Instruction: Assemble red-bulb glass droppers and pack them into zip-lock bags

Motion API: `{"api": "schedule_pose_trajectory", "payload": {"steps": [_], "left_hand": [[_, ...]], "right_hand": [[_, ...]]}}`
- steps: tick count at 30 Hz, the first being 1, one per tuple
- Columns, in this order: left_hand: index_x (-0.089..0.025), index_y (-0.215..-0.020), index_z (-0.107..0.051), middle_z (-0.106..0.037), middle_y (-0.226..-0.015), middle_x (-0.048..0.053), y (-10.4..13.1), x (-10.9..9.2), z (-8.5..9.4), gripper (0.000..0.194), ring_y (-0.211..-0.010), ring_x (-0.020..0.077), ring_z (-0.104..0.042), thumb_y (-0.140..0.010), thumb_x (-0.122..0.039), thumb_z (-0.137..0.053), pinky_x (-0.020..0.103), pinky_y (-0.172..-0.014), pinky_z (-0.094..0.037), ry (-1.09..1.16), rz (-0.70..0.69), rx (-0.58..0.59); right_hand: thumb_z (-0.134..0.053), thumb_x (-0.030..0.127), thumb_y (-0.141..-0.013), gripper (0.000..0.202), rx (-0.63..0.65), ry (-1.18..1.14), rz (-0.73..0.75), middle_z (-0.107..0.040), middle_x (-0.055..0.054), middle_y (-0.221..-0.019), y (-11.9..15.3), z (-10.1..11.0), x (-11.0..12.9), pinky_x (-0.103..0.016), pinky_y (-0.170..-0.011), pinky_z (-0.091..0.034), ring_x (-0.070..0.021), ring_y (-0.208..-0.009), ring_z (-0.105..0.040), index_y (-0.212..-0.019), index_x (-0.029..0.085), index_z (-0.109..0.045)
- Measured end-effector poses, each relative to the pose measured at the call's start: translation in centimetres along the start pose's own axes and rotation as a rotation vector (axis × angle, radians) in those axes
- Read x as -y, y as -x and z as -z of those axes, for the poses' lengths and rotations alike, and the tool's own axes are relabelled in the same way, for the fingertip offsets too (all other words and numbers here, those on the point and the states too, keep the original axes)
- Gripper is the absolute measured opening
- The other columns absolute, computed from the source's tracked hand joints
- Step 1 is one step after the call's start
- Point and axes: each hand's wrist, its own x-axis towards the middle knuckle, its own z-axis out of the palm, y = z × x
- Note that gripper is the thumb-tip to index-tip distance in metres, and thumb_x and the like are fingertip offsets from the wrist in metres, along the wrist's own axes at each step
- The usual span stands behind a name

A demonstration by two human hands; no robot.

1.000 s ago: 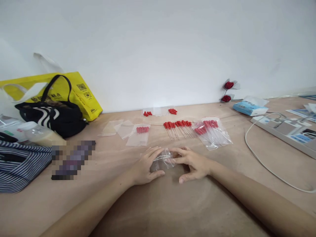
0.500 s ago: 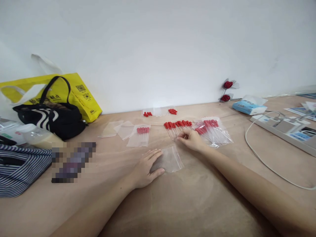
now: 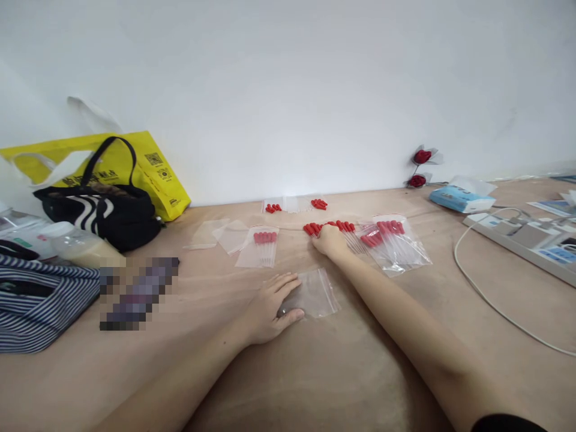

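Note:
My left hand (image 3: 272, 306) lies open, fingers spread, pressing the left part of a clear zip bag (image 3: 318, 294) flat on the table. Beyond it, my right hand (image 3: 330, 241) is closed over a row of droppers (image 3: 346, 226) with red bulbs and thin clear stems. It covers several stems at the row's left part, and its fingertips are largely hidden. To the right, a larger clear bag (image 3: 407, 249) holds several more droppers. Left of the row sits a small zip bag (image 3: 265, 247) with several red-bulbed droppers inside.
Flat clear bags (image 3: 207, 234) lie left of the filled one. By the wall are loose red bulbs (image 3: 319, 204). A tissue pack (image 3: 461, 197), power strip (image 3: 531, 240) and cable (image 3: 477, 294) are on the right; a bottle (image 3: 83, 245), black bag (image 3: 96, 216) and yellow bag (image 3: 168, 186) on the left.
My right hand has moved a little left and farther forward, from the stem ends up toward the red bulbs. My left hand stays on the zip bag. The whole view has shifted slightly.

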Motion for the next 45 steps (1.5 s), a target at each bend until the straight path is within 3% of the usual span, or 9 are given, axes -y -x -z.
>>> {"api": "schedule_pose_trajectory", "payload": {"steps": [7, 10, 14, 16, 19, 27, 33, 41, 45], "left_hand": [[-0.018, -0.125, -0.039, -0.038, -0.135, 0.009, 0.0, -0.2, 0.1, 0.053, -0.126, 0.0231, -0.031, -0.080, -0.045, -0.046, 0.044, -0.105, -0.023, 0.009, 0.001, -0.004], [-0.019, -0.125, -0.039, -0.038, -0.135, 0.009, 0.0, -0.4, 0.3, 0.052, -0.125, 0.0229, -0.032, -0.080, -0.044, -0.046, 0.044, -0.104, -0.025, 0.017, 0.007, -0.011], [-0.018, -0.125, -0.038, -0.038, -0.135, 0.010, 0.0, -0.6, 0.5, 0.052, -0.125, 0.0228, -0.032, -0.080, -0.043, -0.046, 0.043, -0.104, -0.026, 0.016, 0.025, 0.000], [-0.018, -0.125, -0.038, -0.039, -0.135, 0.010, 0.0, -0.6, 0.5, 0.052, -0.125, 0.0235, -0.032, -0.080, -0.043, -0.046, 0.044, -0.104, -0.026, 0.024, 0.029, -0.004], [-0.019, -0.125, -0.037, -0.038, -0.135, 0.009, 0.0, -0.6, 0.4, 0.051, -0.125, 0.0237, -0.032, -0.080, -0.043, -0.046, 0.044, -0.104, -0.026, 0.026, 0.026, -0.007], [-0.017, -0.125, -0.037, -0.038, -0.135, 0.010, -0.1, -0.6, 0.4, 0.052, -0.126, 0.0237, -0.031, -0.081, -0.043, -0.045, 0.044, -0.104, -0.025, 0.030, 0.030, 0.008], [-0.017, -0.124, -0.037, -0.038, -0.133, 0.012, 0.0, -0.8, 0.5, 0.056, -0.123, 0.0253, -0.035, -0.077, -0.045, -0.049, 0.041, -0.099, -0.033, 0.049, 0.062, -0.038], [-0.018, -0.128, -0.032, -0.037, -0.135, 0.013, 0.2, -0.7, 0.9, 0.060, -0.125, 0.0271, -0.031, -0.078, -0.048, -0.046, 0.047, -0.100, -0.030, 0.063, 0.112, 0.000], [-0.020, -0.132, -0.027, -0.031, -0.139, 0.009, 0.4, -0.2, 1.4, 0.058, -0.127, 0.0245, -0.028, -0.081, -0.045, -0.042, 0.044, -0.103, -0.027, 0.106, 0.053, 0.084]], "right_hand": [[-0.049, 0.025, -0.074, 0.019, 0.027, -0.136, 0.119, -0.065, -0.011, -0.072, 0.2, 1.8, -1.4, -0.026, -0.066, -0.042, -0.0189, -0.071, -0.060, -0.068, 0.012, -0.061], [-0.046, 0.030, -0.077, 0.020, 0.009, -0.265, 0.183, -0.063, -0.005, -0.074, 1.4, 2.7, -3.4, -0.024, -0.062, -0.043, -0.0142, -0.067, -0.059, -0.082, 0.014, -0.057], [-0.052, 0.031, -0.074, 0.062, 0.050, -0.845, 0.246, -0.053, 0.007, -0.058, 4.5, 2.8, -6.3, -0.023, -0.047, -0.043, -0.0114, -0.048, -0.054, -0.126, 0.016, -0.023], [-0.057, 0.030, -0.070, 0.081, 0.105, -1.018, 0.214, -0.051, 0.009, -0.057, 6.2, 2.6, -7.0, -0.023, -0.046, -0.044, -0.0117, -0.047, -0.054, -0.131, 0.019, -0.005], [-0.061, 0.031, -0.066, 0.093, 0.122, -1.169, 0.105, -0.052, 0.010, -0.059, 8.3, 2.3, -6.7, -0.024, -0.046, -0.047, -0.0124, -0.049, -0.057, -0.132, 0.022, 0.004], [-0.056, 0.043, -0.070, 0.056, 0.129, -1.337, -0.100, -0.051, 0.010, -0.056, 9.6, 1.5, -4.3, -0.024, -0.043, -0.048, -0.0126, -0.045, -0.058, -0.108, 0.024, -0.020], [-0.068, 0.033, -0.058, 0.038, 0.213, -1.327, -0.145, -0.051, 0.007, -0.063, 9.4, 1.6, -4.9, -0.026, -0.054, -0.052, -0.0099, -0.052, -0.059, -0.083, 0.021, -0.041], [-0.072, 0.038, -0.055, 0.037, 0.361, -1.100, 0.012, -0.055, 0.007, -0.060, 9.2, 1.9, -5.7, -0.017, -0.034, -0.037, -0.0041, -0.036, -0.045, -0.075, 0.018, -0.048], [-0.073, 0.039, -0.054, 0.032, 0.457, -1.012, 0.165, -0.061, 0.002, -0.060, 9.1, 2.3, -6.2, -0.023, -0.049, -0.045, -0.0100, -0.050, -0.054, -0.071, 0.016, -0.061]]}}
